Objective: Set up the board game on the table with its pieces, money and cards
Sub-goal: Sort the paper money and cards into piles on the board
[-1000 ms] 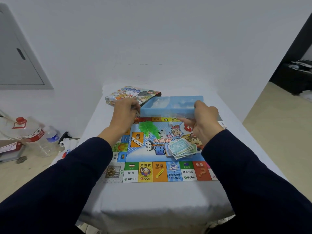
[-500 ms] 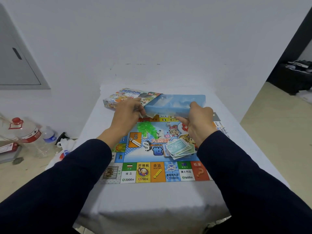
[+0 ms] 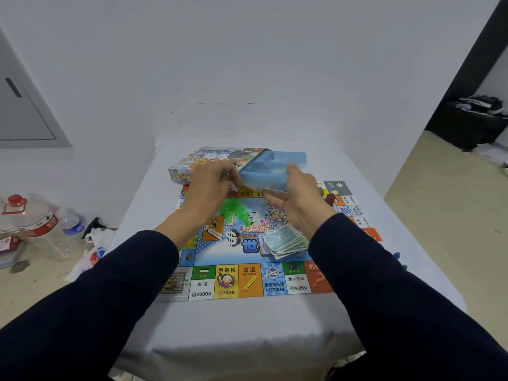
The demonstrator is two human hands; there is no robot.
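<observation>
The colourful game board (image 3: 248,281) lies flat on the white-covered table (image 3: 247,325). A loose pile of green paper money (image 3: 284,239) sits on its middle, beside green plastic trees (image 3: 233,209). Above the board's far edge both hands hold a light blue plastic tray (image 3: 270,167), tilted. My left hand (image 3: 211,182) grips its left end and my right hand (image 3: 294,193) grips its near right side, thumb on the rim. The printed game box (image 3: 203,160) lies behind the left hand. Small red pieces (image 3: 330,199) sit at the board's right.
On the floor to the left stand large water bottles (image 3: 35,221), a small bottle (image 3: 72,224) and a plastic bag (image 3: 93,251). A dark cabinet (image 3: 472,122) stands at the far right. A small blue piece (image 3: 396,254) lies near the table's right edge.
The blue tray has been lifted off the table and tipped, its left end moving over the game box. Both hands moved up and left with it.
</observation>
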